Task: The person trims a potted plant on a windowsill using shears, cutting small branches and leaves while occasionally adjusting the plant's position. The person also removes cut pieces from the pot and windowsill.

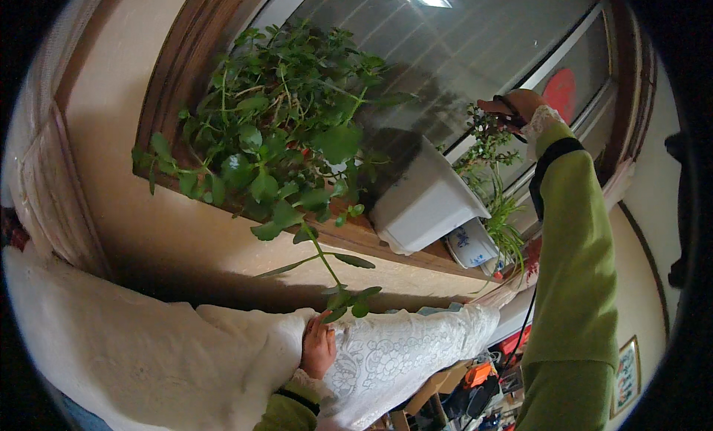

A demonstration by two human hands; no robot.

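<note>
Low in the middle, my left hand (pixel 318 349) has its fingers closed at the tip of a long drooping stem, touching a green leaf (pixel 338 312). That stem hangs from a bushy broad-leaved plant (pixel 260 148) on the windowsill. My right arm reaches up at the right. There my right hand (pixel 523 105) is closed around black-handled scissors (pixel 509 113), partly hidden by the fingers. It is beside the top of a small-leaved plant (pixel 486 137), which rises behind a white planter (pixel 427 201).
A spider plant (pixel 505 223) trails over a blue-and-white pot (pixel 472 243) at the sill's right end. The wooden sill (pixel 356 234) runs under the window glass (pixel 475 30). White lace cloth (pixel 401 357) covers furniture below. A curtain (pixel 52 171) hangs at left.
</note>
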